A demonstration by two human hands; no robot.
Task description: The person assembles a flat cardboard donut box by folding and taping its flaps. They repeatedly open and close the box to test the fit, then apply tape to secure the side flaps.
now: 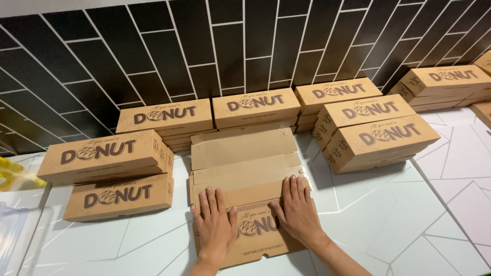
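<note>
Both hands lie flat, fingers spread, palms down, gripping nothing: left hand [215,225] and right hand [296,209] press side by side on an unfolded flat brown cardboard box blank [245,168] w/ dark printing, lying on the white geometric-patterned bench [388,214] at centre front. Approx. 2 stacked closed brown cardboard boxes [107,174] sit just left; more closed boxes [378,135] are piled right & along the black tiled wall [153,51].

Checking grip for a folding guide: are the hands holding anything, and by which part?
Nothing is gripped. The left hand and right hand lie flat, palms down, on the printed panel of the unfolded cardboard box, near its fold line.
</note>
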